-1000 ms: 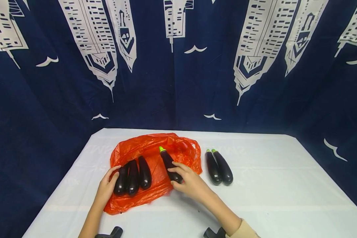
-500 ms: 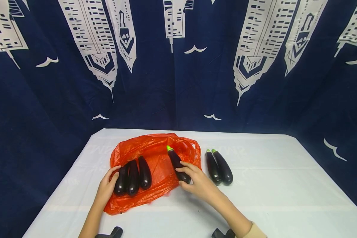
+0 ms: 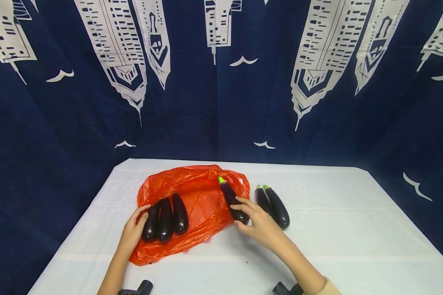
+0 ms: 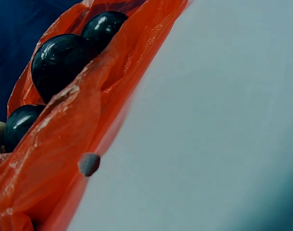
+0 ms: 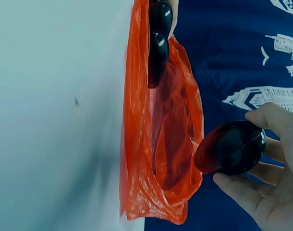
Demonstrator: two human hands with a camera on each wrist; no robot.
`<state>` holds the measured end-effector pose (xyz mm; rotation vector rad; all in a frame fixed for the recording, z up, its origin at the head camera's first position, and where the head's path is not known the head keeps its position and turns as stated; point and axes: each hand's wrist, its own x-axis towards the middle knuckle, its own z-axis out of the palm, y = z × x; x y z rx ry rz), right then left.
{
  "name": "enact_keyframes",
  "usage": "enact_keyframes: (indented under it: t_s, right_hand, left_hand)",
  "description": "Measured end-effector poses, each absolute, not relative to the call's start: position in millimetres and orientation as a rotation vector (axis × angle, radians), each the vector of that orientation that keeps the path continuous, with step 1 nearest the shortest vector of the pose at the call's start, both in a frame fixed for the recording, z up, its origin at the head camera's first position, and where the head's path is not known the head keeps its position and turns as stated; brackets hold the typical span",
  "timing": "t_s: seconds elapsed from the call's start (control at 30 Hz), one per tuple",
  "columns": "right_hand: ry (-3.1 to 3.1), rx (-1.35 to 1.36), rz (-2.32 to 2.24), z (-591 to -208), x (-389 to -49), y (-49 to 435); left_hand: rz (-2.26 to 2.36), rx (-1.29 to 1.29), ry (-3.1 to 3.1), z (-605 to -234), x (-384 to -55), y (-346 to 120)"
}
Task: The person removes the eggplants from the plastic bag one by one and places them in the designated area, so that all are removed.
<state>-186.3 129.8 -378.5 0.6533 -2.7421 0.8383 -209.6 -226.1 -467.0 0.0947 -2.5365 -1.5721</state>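
Observation:
My right hand (image 3: 258,223) holds a dark purple eggplant (image 3: 230,198) by its rounded end, its bright green stem tip pointing away; in the right wrist view thumb and fingers pinch the eggplant (image 5: 233,149) above the table. Beneath it spreads an orange-red plastic bag (image 3: 199,205), its handle loops at the right. Three more eggplants (image 3: 165,221) lie side by side on the bag's left part. At the bag's left edge my left hand (image 3: 132,231) rests against the outermost eggplant (image 3: 150,224), fingers fairly straight. The left wrist view shows their round ends (image 4: 62,65) inside the bag.
Two eggplants (image 3: 278,209) with green tips lie together on the white table (image 3: 339,229), right of the bag and partly behind my right hand. A navy curtain (image 3: 214,106) with white buildings and birds hangs behind the table.
My right hand has carried its eggplant rightward, from over the middle of the bag to its right side near the two eggplants. My left hand and the three eggplants beside it have stayed put.

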Motion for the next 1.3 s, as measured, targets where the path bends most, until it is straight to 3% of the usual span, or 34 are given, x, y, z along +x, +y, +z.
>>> enact_keyframes:
  t_s: [1.3]
  right_hand:
    - [-2.812,0.28,0.797,-382,-200,211]
  left_hand:
    - [-1.559,0.086,-2.53,-469,-210,-227]
